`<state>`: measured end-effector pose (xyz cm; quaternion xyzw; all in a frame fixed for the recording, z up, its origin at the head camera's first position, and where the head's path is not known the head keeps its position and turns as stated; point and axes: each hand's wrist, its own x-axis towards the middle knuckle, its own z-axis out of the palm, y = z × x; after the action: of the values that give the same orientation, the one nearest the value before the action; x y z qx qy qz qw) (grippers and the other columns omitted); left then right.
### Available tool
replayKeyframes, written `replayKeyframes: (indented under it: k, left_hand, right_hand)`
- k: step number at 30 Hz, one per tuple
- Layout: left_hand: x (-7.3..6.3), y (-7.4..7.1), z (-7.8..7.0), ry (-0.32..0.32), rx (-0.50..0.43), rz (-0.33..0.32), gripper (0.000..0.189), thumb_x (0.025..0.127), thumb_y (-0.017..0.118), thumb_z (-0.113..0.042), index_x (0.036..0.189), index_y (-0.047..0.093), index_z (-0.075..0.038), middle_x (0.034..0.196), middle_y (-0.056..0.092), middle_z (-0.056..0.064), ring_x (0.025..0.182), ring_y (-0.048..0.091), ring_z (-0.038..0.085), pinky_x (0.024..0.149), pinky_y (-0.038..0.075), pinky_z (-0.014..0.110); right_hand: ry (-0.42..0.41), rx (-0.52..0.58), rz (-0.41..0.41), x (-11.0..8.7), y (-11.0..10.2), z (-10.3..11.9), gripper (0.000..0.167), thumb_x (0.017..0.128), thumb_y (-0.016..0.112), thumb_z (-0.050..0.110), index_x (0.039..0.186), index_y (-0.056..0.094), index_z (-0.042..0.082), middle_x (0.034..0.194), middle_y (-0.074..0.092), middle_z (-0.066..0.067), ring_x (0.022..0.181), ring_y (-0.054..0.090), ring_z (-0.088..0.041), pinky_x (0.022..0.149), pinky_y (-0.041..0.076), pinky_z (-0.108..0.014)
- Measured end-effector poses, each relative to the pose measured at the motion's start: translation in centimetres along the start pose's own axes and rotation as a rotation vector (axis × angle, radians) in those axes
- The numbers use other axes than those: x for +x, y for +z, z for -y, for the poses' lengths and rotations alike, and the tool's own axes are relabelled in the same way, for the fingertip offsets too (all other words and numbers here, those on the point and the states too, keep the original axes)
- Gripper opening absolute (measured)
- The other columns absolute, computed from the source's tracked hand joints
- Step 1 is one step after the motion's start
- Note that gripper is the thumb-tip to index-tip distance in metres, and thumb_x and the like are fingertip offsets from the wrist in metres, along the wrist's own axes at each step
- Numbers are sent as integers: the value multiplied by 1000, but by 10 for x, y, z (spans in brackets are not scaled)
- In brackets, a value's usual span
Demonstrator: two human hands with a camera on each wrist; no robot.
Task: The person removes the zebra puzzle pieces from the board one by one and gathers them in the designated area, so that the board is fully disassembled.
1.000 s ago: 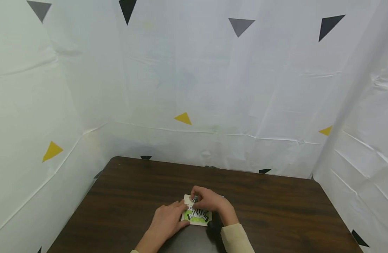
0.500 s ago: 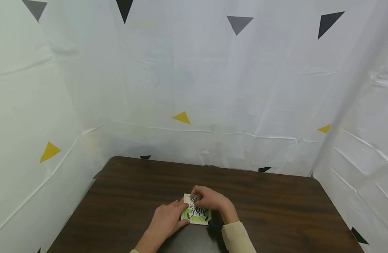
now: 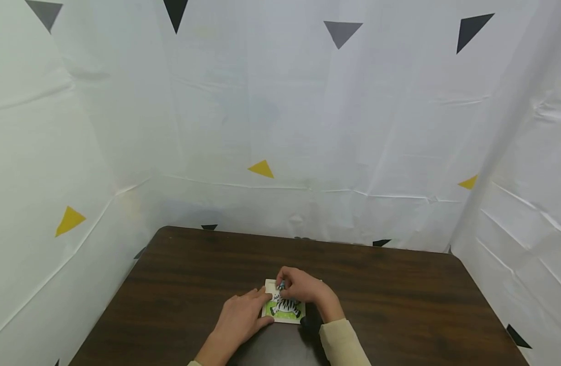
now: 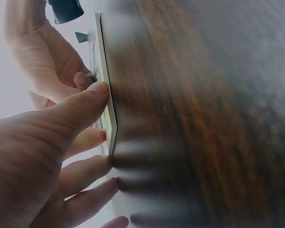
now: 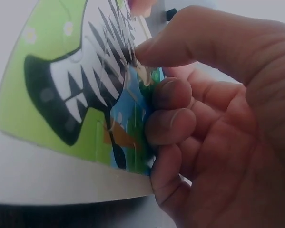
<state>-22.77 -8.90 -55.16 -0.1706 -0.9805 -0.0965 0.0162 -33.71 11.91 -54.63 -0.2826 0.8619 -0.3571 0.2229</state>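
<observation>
A small square zebra jigsaw puzzle [image 3: 286, 316] lies flat on the dark wood table [image 3: 193, 269], with a pale frame and a green lower part. My left hand [image 3: 241, 316] rests along its left side. In the left wrist view the thumb [image 4: 92, 97] touches the near edge, while the other fingers touch the far corner and the tabletop. Above the puzzle's upper part, my right hand [image 3: 303, 287] pinches a small bluish puzzle piece [image 3: 281, 287] between thumb and index finger. Most of that piece is hidden by the fingers. Blue and green picture parts [image 5: 132, 109] show beneath the right hand in its wrist view.
A black rounded object [image 3: 310, 324] is by the right wrist, at the puzzle's lower right corner. White sheeting [image 3: 280, 112] with grey, black and yellow triangles hangs behind the table and on both sides. A greyish shiny patch [image 3: 278, 345] lies in front of the puzzle.
Both hands stay almost in place. The right fingers shift very slightly at the upper part of the puzzle, and the head view drifts a little.
</observation>
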Motion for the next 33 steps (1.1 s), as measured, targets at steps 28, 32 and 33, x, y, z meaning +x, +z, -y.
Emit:
replayKeyframes:
  k: [28,32,33]
  left_hand:
    - [-2,-1,0,15,-13,-21,56,92,80,-56,139,73,-26,149,69,3,130,71,24,89,63,51]
    - [-1,0,1,16,-9,-22,56,92,79,-56,139,72,-27,149,69,3,130,71,23,89,63,50]
    - [-1,0,0,17,-9,-23,56,92,80,-56,139,72,-26,149,69,3,130,71,23,88,63,50]
  right_hand:
    - [-44,90,-17,-5,-5,-6,26,98,72,8,120,65,-4,74,55,2,63,48,-10,58,43,-25]
    - [-45,98,-17,-5,-6,-6,25,100,72,9,121,66,-3,74,56,1,63,49,-11,58,43,-25]
    - [-44,97,-18,-6,-6,-6,25,100,73,10,120,67,-3,74,56,1,64,49,-12,59,43,-26]
